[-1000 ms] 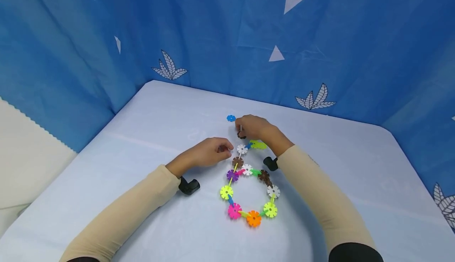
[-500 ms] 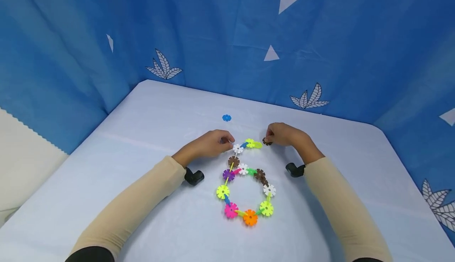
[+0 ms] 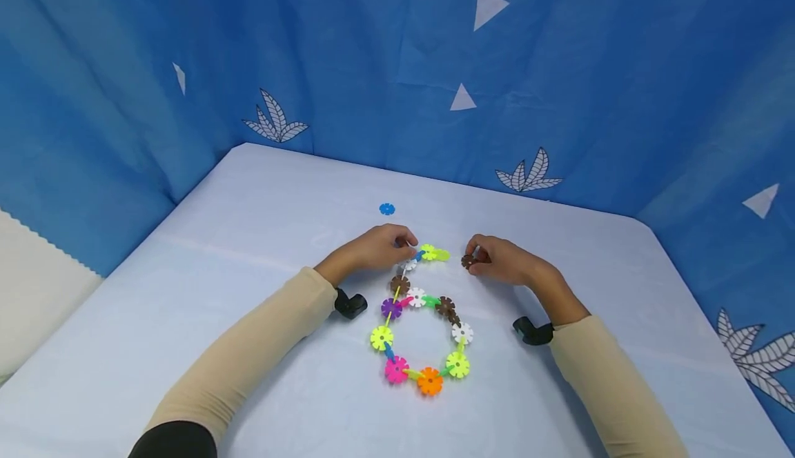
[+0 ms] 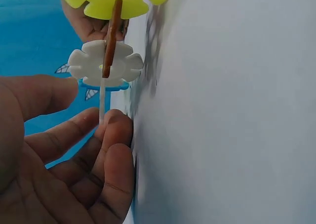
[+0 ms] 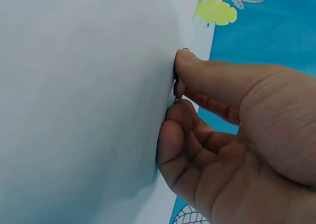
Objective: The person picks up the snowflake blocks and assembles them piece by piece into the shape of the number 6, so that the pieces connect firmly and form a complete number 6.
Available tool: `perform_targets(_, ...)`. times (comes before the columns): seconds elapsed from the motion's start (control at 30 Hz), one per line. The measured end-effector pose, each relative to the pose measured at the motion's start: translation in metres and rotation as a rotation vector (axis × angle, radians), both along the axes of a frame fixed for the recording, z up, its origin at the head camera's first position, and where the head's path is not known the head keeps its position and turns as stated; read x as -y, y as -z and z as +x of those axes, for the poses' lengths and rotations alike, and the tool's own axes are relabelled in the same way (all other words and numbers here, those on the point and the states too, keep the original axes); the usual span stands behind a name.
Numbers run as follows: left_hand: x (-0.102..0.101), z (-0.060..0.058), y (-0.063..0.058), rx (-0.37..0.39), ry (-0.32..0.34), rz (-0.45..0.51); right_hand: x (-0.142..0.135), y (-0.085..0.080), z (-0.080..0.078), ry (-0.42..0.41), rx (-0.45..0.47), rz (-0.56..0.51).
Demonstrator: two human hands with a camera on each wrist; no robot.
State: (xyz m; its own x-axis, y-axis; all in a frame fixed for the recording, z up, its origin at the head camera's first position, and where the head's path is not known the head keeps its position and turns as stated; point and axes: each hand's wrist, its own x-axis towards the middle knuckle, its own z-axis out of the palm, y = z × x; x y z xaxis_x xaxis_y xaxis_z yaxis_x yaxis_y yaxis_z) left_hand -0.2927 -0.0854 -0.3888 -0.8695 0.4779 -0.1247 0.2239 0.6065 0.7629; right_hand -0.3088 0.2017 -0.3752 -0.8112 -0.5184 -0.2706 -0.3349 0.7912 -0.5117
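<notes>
A loop with a tail, made of interlocking plastic snowflake discs in several colours, lies on the table; an orange disc (image 3: 430, 381) marks its near end and a yellow-green disc (image 3: 426, 252) its far end. My left hand (image 3: 380, 246) is beside the tail, at a white disc (image 4: 106, 63). In the left wrist view its thumb and fingers are spread apart, the fingertips close to an upright white piece; whether they touch cannot be told. Right of the tail's end, my right hand (image 3: 502, 259) pinches a loose brown disc (image 3: 468, 261) at the tabletop, mostly hidden by the fingers in the right wrist view.
Beyond the left hand a single blue disc (image 3: 387, 209) lies flat on the white tablecloth (image 3: 279, 189). A blue patterned curtain (image 3: 373, 65) hangs behind the table. Black wrist-camera mounts (image 3: 533, 332) jut inward from both wrists, low over the cloth.
The right hand has carried the brown disc from near the blue disc to the right of the tail's end, and nearer to the body. The left hand has shifted slightly over the white disc.
</notes>
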Motion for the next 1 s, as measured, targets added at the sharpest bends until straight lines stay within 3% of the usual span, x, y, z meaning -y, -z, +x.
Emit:
perform_targets(0.17,0.001,-0.001,0.004,0.009,-0.006,0.016,0.006,0.001,-0.001,0.067,0.018,-0.097)
perform_targets(0.4,0.000,-0.001,0.008,0.002,0.007,0.048,0.016,0.005,-0.004,0.234,0.252,-0.317)
perform_targets(0.53,-0.002,-0.001,0.009,0.012,0.007,0.057,0.018,0.008,-0.006,0.290,0.338,-0.373)
perform_targets(0.8,-0.004,-0.003,0.008,0.006,-0.007,0.068,0.017,0.010,-0.010,0.295,0.416,-0.443)
perform_targets(1.0,-0.004,-0.004,0.007,0.013,-0.023,0.064,0.020,0.011,-0.011,0.310,0.410,-0.475)
